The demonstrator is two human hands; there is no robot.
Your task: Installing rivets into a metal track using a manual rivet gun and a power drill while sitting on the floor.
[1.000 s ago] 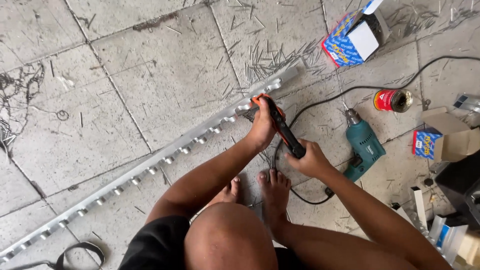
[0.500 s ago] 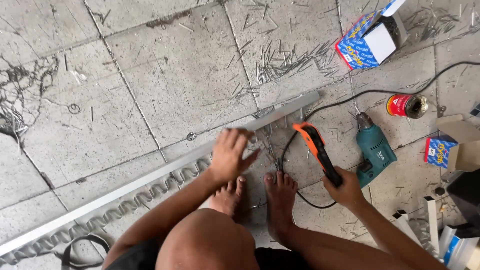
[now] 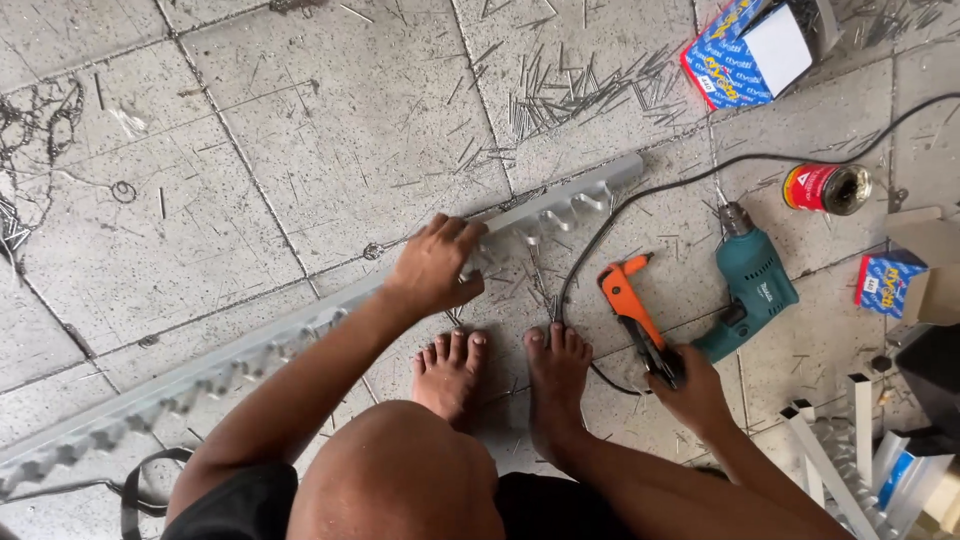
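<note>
- I see my left hand (image 3: 435,268) clamped over a long pale metal rail (image 3: 300,335), fingers curled across its top edge; the rail lies on the tiled floor (image 3: 300,130), running from the lower left corner up to the right, and ends just left of a black cable (image 3: 640,205).
- My right hand (image 3: 692,390) is closed around the dark handles of an orange riveting tool (image 3: 635,312), whose orange head points up and left, resting on the floor beside my right foot (image 3: 557,385).
- Just right of that tool lies a teal electric drill (image 3: 752,285), chuck pointing up, touching the cable.
- My left foot (image 3: 450,370) sits just below the rail, near my left hand.
- Packages: a blue carton with a white end flap (image 3: 752,50) lies at the top right; below it a small red cylindrical can (image 3: 825,188) rests on its side with a triangular label; a smaller blue box (image 3: 885,283) sits at the right edge against brown cardboard.
- Loose nails (image 3: 580,90) are scattered across the tiles above the rail's right end.
- White channel offcuts (image 3: 850,440) are stacked at the lower right.
</note>
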